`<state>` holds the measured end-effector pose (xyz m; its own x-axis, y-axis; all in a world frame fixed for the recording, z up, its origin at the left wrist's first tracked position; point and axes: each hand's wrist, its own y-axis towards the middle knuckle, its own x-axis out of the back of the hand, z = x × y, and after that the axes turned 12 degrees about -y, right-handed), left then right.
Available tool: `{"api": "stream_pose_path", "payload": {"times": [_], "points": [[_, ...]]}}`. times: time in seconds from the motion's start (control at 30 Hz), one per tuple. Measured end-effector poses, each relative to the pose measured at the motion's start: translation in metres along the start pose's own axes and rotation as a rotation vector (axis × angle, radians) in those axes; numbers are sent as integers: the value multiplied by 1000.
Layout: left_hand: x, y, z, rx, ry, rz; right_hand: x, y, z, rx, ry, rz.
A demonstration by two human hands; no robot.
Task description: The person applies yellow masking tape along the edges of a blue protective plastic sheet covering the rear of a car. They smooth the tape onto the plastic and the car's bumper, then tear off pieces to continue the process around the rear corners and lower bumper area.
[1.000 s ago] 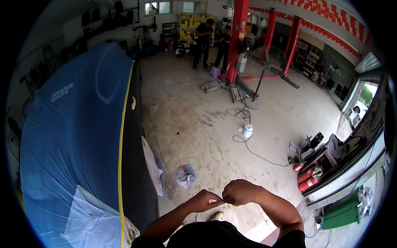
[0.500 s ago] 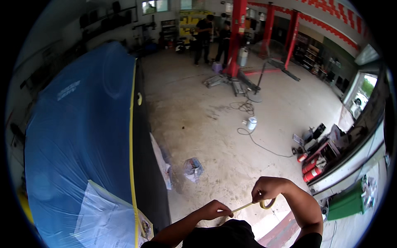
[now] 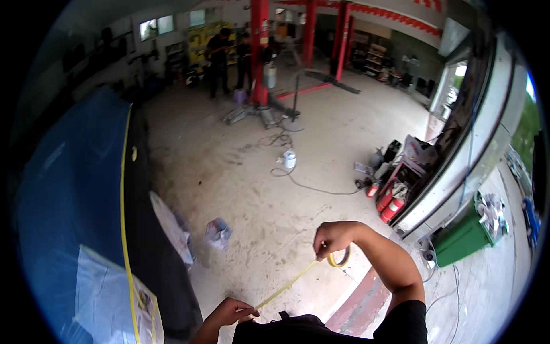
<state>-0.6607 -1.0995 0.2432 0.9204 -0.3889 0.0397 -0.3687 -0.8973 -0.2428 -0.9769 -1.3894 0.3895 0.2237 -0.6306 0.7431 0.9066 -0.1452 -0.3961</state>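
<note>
A strip of yellow masking tape (image 3: 286, 284) stretches in the air between my two hands. Its free end is pinched in the fingertips of my left hand (image 3: 230, 312), low in front of my body. My right hand (image 3: 337, 236) is higher and to the right, fingers closed on the masking tape roll (image 3: 346, 258), which hangs below them. To my left stands a large form draped in blue plastic film (image 3: 69, 189), with yellow tape (image 3: 123, 189) along its edge and a dark panel (image 3: 157, 241) beside it. Printed paper (image 3: 103, 286) is taped over the film's near part.
A crumpled bundle (image 3: 218, 234) and a white can (image 3: 289, 159) with a cable sit on the floor. Red fire extinguishers (image 3: 392, 210) and a green bin (image 3: 464, 238) of waste stand right. Two people (image 3: 219, 63) stand far back near a red lift post (image 3: 259, 51).
My hands have moved apart, and the tape strip between them is clearly longer. The whole view has swung to the right, bringing the green bin and outdoor ground further in.
</note>
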Motion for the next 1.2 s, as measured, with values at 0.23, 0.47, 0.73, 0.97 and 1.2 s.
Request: {"api": "stream_pose_path", "payload": {"times": [0.23, 0.47, 0.73, 0.97, 1.2], "points": [[-82, -78, 17, 133, -72, -98, -29, -49, -30, -86, 77, 78], [-140, -207, 31, 141, -66, -264, -39, -76, -29, -227, -129, -44], [-250, -373, 119, 255, -145, -1006, -164, 4, 135, -189, -566, 121], [-352, -409, 156, 10, -1124, -1170, -399, 115, 392, 289, -262, 146], [-388, -496, 158, 11, -1468, -1449, -542, 115, 539, 595, -553, 113]]}}
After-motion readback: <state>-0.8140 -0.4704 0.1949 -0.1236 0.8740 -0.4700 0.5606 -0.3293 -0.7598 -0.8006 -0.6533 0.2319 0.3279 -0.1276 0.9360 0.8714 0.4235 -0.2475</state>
